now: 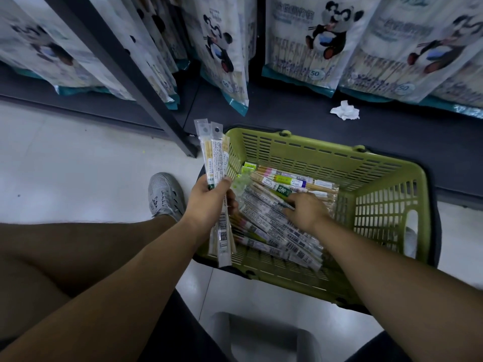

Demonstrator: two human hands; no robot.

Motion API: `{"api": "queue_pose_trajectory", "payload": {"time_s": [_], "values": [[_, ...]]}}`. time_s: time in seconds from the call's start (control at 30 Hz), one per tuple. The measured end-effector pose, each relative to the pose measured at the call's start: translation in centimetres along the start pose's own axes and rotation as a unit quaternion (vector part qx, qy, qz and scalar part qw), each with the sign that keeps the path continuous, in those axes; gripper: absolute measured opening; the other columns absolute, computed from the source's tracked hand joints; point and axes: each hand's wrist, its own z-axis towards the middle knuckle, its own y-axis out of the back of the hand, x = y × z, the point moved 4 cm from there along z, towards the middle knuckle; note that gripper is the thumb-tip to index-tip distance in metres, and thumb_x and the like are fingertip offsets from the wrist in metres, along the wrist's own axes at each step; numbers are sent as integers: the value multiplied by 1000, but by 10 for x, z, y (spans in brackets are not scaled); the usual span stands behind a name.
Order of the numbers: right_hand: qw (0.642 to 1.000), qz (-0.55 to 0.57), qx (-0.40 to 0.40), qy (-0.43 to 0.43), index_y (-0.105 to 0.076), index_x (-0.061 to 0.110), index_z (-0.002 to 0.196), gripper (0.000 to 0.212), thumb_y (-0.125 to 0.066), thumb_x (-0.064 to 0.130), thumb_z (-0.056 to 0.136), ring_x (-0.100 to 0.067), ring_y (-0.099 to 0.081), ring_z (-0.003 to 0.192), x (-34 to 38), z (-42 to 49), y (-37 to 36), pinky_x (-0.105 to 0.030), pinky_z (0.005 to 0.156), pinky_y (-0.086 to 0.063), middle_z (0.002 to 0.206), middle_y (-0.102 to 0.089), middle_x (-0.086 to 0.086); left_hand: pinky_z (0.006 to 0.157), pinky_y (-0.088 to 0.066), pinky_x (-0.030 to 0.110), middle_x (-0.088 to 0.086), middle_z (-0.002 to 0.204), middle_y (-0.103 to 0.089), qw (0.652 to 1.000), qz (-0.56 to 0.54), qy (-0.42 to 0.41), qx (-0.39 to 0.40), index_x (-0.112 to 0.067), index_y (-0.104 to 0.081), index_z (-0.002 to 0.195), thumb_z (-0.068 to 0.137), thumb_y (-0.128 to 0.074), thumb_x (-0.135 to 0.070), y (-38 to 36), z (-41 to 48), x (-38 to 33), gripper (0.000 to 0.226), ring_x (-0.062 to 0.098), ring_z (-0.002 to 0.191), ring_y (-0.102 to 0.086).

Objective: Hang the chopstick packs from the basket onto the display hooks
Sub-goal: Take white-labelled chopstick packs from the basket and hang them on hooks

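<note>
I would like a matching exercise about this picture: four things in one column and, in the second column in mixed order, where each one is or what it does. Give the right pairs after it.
Column 1
1 left hand
2 right hand
3 crumpled tissue
4 grey shoe

Column 2
a on the dark shelf base, below the panda bags
b on the white floor, left of the basket
c reaches among the loose packs in the basket
d grips a bundle of chopstick packs at the basket's left rim

Pairs: 1-d, 2-c, 3-a, 4-b
</note>
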Motion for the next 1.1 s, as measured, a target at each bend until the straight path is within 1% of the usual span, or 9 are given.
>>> {"api": "queue_pose_trajectory", "payload": {"time_s": [0.13, 0.2, 0.37, 0.53, 0.6, 0.7, 0.83, 0.97, 1.1], "values": [[998, 55, -14, -10, -65, 22, 92, 17, -64, 38, 97, -19, -56, 66, 4, -5, 20, -24, 50, -30, 76, -58, 2, 58, -59, 36, 15, 88, -66, 999, -23, 30, -17, -4, -57, 119, 105, -58, -19, -3, 1, 1, 21, 23, 67, -65], [993, 107, -42, -6, -51, 28, 71, 31, -64, 36, 98, -23, -56, 62, 9, -9, 36, -26, 49, -29, 65, -50, 5, 67, -61, 43, 17, 95, -67, 998, -47, 47, -9, -3, -55, 124, 105, -57, -19, -7, 2, 2, 25, 25, 73, -68], [972, 225, -60, 35, -63, 27, 80, 19, -67, 36, 96, 2, -51, 42, 41, -26, 64, -15, 38, -32, 63, -60, 6, 81, -63, 49, 20, 120, -68, 996, -47, 77, 1, -8, -52, 132, 106, -56, -20, -15, 3, 6, 29, 29, 102, -74], [939, 336, -5, 77, -68, 30, 79, 16, -72, 36, 93, 6, -60, 51, 90, -49, 75, -13, 46, -40, 63, -69, 17, 94, -59, 51, 9, 123, -74, 997, -56, 20, 50, -19, -56, 137, 109, -50, -24, -25, -10, -4, 29, 28, 108, -74], [946, 302, -19, 118, -66, 22, 75, 25, -70, 37, 94, -2, -51, 44, 106, -58, 84, -19, 44, -37, 57, -61, 11, 99, -56, 52, 10, 130, -70, 995, -80, -3, 60, -18, -54, 139, 108, -50, -23, -29, -16, -11, 31, 29, 115, -70], [976, 105, -81, 172, -55, 25, 75, 34, -60, 52, 96, -10, -46, 66, 121, -72, 106, -29, 54, -32, 77, -49, 5, 95, -57, 47, 12, 133, -66, 991, -120, -13, 59, -13, -48, 145, 107, -53, -21, -34, -22, -26, 39, 29, 117, -68], [947, -188, -183, 184, -60, 26, 123, 56, -34, 67, 97, -24, -50, 105, 137, -97, 138, -39, 84, -46, 108, -49, -4, 71, -63, 33, 11, 102, -78, 984, -154, -9, 92, -4, -61, 128, 105, -55, -16, -41, -32, -57, 27, 24, 89, -76], [946, -186, -190, 186, -52, 25, 136, 67, -16, 67, 97, -26, -50, 110, 146, -125, 167, -43, 91, -46, 111, -49, -5, 71, -62, 35, 16, 107, -77, 979, -161, -24, 127, -2, -64, 128, 101, -62, -15, -46, -47, -90, 30, 27, 90, -76], [964, 39, -158, 209, -62, 32, 95, 38, -37, 61, 100, -14, -55, 85, 142, -149, 213, -37, 74, -47, 88, -52, 6, 97, -57, 50, 9, 121, -75, 981, -87, -101, 138, -14, -60, 135, 100, -66, -21, -51, -74, -108, 36, 27, 112, -72]]}}
